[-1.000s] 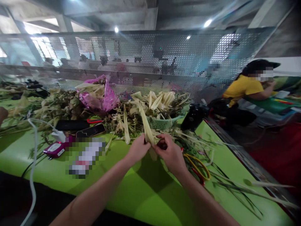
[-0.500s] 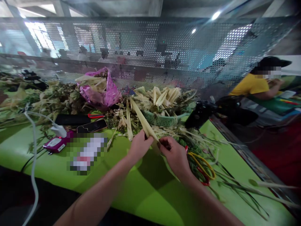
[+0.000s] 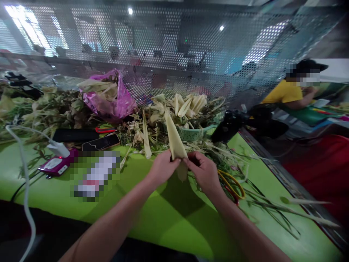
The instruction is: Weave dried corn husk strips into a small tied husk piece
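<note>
Fingers (image 3: 192, 166) tight on pale husk (image 3: 175, 140)

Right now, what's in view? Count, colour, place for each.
Folded leaf: one, pale, centre
Basket: one, green, beyond leaf
Dried leaves: many, tan, green, along back
Bag: one, pink, left of basket
Unclear object: one, black, right of basket
Looped handle: one, yellow, right of leaf
Phone: one, dark, left of leaf
Flat case: one, black, behind phone
Power strip: one, purple, left side
Cable: one, white, far left
Pixelated item: one, whitish, before phone
Table: one, green, foreground
Screen: one, grey, behind table
Person: one, yellow shirt, right
Left hand: one, pinching leaf
Right hand: one, pinching leaf
</note>
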Demonstrator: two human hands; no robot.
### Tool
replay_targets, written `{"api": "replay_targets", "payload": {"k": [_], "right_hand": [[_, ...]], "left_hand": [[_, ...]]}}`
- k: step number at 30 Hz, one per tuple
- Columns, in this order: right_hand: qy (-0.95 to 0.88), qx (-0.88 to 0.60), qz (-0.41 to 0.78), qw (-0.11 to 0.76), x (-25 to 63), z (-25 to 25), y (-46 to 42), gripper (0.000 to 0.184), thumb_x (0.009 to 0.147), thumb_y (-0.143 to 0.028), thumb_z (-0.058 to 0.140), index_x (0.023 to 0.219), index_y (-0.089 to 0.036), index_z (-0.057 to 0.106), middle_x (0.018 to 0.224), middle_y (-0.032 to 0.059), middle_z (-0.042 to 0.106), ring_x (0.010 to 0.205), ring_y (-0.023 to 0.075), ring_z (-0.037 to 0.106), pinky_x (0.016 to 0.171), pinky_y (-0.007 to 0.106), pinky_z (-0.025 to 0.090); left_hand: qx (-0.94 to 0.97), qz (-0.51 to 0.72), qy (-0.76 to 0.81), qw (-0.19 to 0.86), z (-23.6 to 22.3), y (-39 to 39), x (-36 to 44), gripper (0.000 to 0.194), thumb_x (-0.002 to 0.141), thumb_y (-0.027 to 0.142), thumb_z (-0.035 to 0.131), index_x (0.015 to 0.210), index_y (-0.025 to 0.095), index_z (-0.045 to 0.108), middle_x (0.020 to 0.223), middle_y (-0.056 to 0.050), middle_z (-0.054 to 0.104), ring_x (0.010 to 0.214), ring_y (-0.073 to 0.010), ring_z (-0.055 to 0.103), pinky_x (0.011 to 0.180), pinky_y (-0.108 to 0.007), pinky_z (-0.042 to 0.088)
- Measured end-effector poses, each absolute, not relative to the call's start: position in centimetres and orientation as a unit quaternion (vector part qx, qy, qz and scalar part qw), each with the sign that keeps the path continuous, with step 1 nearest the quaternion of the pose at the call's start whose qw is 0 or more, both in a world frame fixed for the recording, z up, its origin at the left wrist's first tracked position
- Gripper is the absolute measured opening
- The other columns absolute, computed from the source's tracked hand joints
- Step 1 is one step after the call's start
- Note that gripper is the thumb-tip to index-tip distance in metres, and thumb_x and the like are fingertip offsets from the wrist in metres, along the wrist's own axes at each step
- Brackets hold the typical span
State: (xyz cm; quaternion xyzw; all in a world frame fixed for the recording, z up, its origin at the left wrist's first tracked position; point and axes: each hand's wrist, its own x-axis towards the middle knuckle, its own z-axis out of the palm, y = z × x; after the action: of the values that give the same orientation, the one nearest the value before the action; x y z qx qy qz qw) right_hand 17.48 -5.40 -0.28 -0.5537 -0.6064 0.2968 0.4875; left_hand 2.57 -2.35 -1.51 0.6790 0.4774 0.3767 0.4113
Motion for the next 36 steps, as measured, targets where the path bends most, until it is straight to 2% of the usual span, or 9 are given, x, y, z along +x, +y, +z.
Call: {"api": "replay_targets", "payload": {"k": [4, 9, 24, 36], "right_hand": [[-0.561, -0.54, 0.388, 0.492, 17.72, -0.59, -5.08, 0.024, 0.07, -0.04, 0.067, 0.074, -0.017, 0.061, 0.067, 0.0005, 0.058, 0.06, 0.0142, 0.049, 0.056, 0.026, 0.041], [-0.519, -0.518, 0.444, 0.515, 17.76, -0.57, -4.98, 0.025, 0.065, -0.037, 0.073, 0.074, -0.018, 0.06, 0.068, -0.0013, 0.056, 0.06, 0.0127, 0.049, 0.055, 0.026, 0.043], [-0.535, -0.506, 0.457, 0.498, 18.1, -0.66, -4.78, 0.019, 0.065, -0.032, 0.069, 0.07, -0.018, 0.057, 0.064, -0.002, 0.053, 0.06, 0.0123, 0.045, 0.056, 0.026, 0.038], [-0.549, -0.49, 0.472, 0.485, 18.25, -0.86, -4.65, 0.015, 0.067, -0.03, 0.068, 0.072, -0.018, 0.059, 0.065, -0.0023, 0.054, 0.061, 0.0126, 0.046, 0.058, 0.026, 0.038]], "left_hand": [[0.678, 0.381, 0.479, 0.407, -1.42, -2.44, 2.58, 0.017, 0.077, 0.025, 0.053, 0.087, 0.015, 0.062, 0.086, -0.008, 0.068, 0.079, -0.0209, 0.061, 0.071, -0.031, 0.048], [0.672, 0.392, 0.475, 0.411, -1.53, -2.3, 2.64, 0.018, 0.078, 0.027, 0.053, 0.088, 0.015, 0.061, 0.087, -0.007, 0.068, 0.078, -0.0203, 0.06, 0.069, -0.03, 0.047], [0.69, 0.386, 0.457, 0.407, -1.08, -2.85, 2.96, 0.015, 0.08, 0.026, 0.049, 0.086, 0.016, 0.058, 0.083, -0.005, 0.065, 0.076, -0.0186, 0.059, 0.068, -0.029, 0.046], [0.681, 0.391, 0.467, 0.407, -1.26, -2.97, 2.94, 0.016, 0.08, 0.023, 0.051, 0.089, 0.016, 0.063, 0.086, -0.006, 0.067, 0.082, -0.0201, 0.059, 0.074, -0.031, 0.047]]}}
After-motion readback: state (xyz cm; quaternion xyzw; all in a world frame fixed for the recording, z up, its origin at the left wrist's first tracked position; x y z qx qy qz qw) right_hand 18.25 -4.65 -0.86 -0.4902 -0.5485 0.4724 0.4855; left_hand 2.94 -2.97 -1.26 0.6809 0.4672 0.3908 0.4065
